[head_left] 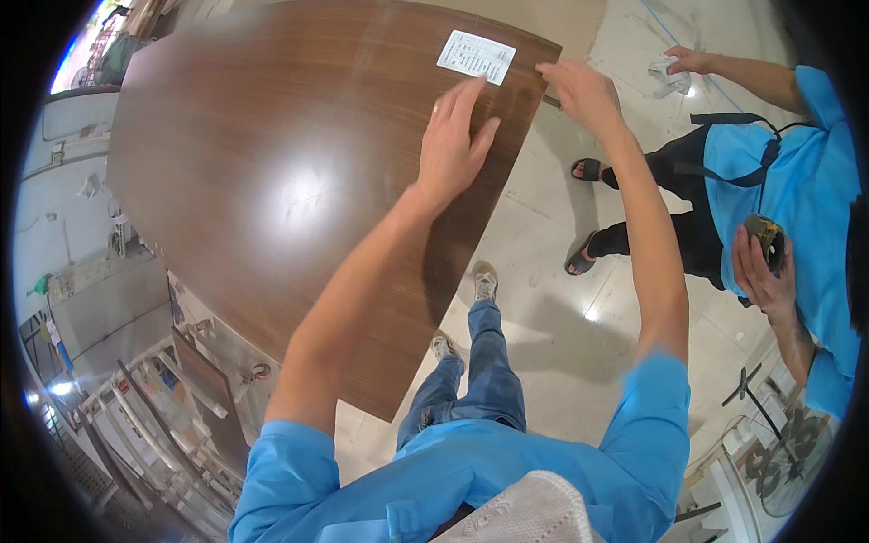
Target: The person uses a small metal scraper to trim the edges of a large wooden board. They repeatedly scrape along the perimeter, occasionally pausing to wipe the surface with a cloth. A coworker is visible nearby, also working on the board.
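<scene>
A large brown wood-grain board (362,118) lies in front of me, with a bright glare on its surface. Stuck near its far right corner is a white printed label (476,57). My left hand (453,140) is over the board just below the label, fingers and thumb apart, the fingertips at the label's lower edge. At the board's right edge, close to that corner, my right hand (584,93) has its fingers loosely bent and the fingertips on or just above the rim. Neither hand appears to hold anything; contact of the right fingertips is hard to make out.
A co-worker in a blue shirt (738,163) stands at the right, holding a crumpled white cloth (671,76) and a brown roll-like cylinder (766,241). A standing fan (795,462) is at the lower right. Racks with boards (208,389) stand at the lower left. A thin blue line (659,23) crosses the far floor.
</scene>
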A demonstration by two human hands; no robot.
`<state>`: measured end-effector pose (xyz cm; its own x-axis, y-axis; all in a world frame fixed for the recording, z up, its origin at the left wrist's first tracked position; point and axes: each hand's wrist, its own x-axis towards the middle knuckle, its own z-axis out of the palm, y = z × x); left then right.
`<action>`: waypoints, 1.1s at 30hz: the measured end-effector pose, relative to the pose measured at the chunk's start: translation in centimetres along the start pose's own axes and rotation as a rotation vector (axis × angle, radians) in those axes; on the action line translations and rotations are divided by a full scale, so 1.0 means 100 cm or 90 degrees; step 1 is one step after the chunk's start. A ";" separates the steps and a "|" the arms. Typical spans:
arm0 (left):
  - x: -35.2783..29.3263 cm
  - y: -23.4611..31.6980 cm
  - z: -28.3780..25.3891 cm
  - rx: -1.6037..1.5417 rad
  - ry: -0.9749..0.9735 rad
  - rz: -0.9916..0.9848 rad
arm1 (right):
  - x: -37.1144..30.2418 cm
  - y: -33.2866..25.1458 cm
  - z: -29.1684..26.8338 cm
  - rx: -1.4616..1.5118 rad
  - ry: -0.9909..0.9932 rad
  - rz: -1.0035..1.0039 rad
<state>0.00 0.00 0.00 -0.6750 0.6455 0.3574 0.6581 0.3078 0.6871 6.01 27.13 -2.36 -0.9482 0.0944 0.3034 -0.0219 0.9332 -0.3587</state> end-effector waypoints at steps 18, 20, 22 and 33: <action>0.136 -0.034 0.078 0.066 0.002 0.073 | 0.016 0.038 0.014 0.062 0.191 0.079; 0.137 -0.036 0.078 0.065 0.005 0.077 | 0.015 0.037 0.017 0.054 0.193 0.080; 0.135 -0.038 0.077 0.068 0.007 0.081 | 0.012 0.033 0.020 0.056 0.184 0.088; 0.141 -0.043 0.083 0.065 0.028 0.117 | 0.013 0.038 0.016 0.043 0.213 0.055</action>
<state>-9.57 13.61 -3.13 -0.5523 0.6673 0.4997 0.8007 0.2579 0.5406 4.16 30.28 -4.70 -0.7909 0.2917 0.5379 0.0226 0.8924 -0.4507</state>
